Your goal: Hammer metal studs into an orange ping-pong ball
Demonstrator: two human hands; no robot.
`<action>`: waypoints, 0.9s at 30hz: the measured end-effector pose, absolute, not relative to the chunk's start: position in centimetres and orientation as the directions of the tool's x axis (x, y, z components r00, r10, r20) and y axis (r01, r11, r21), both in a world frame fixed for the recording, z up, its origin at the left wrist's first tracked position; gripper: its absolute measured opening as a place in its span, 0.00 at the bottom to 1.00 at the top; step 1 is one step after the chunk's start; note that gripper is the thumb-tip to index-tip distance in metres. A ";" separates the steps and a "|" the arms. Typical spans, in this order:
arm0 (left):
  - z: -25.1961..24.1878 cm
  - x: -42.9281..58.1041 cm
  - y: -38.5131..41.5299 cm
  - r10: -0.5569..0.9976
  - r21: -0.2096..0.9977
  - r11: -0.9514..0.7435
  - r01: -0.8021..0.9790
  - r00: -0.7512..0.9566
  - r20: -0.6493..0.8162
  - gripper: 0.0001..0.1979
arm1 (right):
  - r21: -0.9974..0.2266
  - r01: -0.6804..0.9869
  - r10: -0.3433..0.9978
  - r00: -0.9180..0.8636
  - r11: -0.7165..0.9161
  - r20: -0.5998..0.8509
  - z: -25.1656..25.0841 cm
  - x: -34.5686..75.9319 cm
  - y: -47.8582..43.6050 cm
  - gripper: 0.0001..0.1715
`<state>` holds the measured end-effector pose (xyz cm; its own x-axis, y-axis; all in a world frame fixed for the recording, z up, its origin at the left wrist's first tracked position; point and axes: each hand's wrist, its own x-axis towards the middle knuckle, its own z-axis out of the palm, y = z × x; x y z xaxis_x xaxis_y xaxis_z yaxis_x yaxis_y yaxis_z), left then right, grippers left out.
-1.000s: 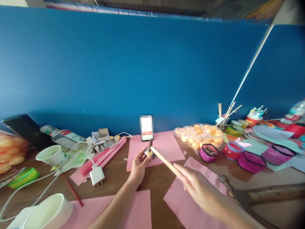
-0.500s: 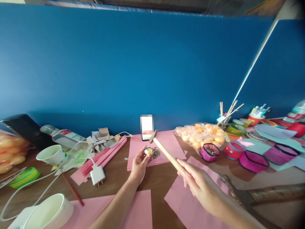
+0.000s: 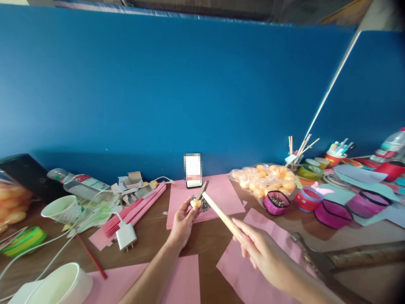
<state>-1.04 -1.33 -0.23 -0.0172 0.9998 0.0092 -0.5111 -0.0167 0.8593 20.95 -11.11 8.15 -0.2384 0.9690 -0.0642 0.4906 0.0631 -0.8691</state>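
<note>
My left hand [image 3: 182,220] pinches a small yellow ball [image 3: 196,203] over a pink paper sheet [image 3: 221,194], beside a little heap of shiny metal bits [image 3: 205,205]. My right hand [image 3: 259,249] grips the wooden handle of a small hammer [image 3: 218,211]. The hammer's head [image 3: 202,191] is right above the ball, touching or nearly touching it. A phone [image 3: 193,170] leans against the blue wall just behind.
A bag of yellow balls [image 3: 265,179], coloured tape rolls [image 3: 332,211] and small bowls lie right. A big hammer [image 3: 319,257] rests at lower right. Left are paper cups [image 3: 61,207], a charger [image 3: 125,236], pink strips [image 3: 133,211] and a bottle [image 3: 79,183].
The hammer head rose away from the ball half a second ago and has now come back down onto it. My left hand kept the ball in place.
</note>
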 end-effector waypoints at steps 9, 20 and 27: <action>-0.4 -1.2 -1.3 1.000 0.867 -0.018 -0.497 -0.026 0.006 0.29 | -0.868 0.495 0.964 -0.246 0.034 -0.103 8.3 20.8 -10.8 0.24; -0.5 -1.0 -1.2 0.998 0.908 -0.050 -0.416 -0.044 0.035 0.32 | -0.754 0.587 0.943 -0.306 0.296 0.131 9.6 20.7 -11.4 0.20; -0.3 -1.0 -1.5 0.999 0.926 -0.034 -0.377 -0.041 0.020 0.31 | -0.703 0.623 0.931 -0.327 0.343 0.164 10.0 20.6 -11.4 0.20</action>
<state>-1.01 -1.48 -0.32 -0.0411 0.9989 0.0203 -0.3768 -0.0343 0.9256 20.57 -11.37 9.96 -0.3267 0.9308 0.1640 0.6228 0.3425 -0.7034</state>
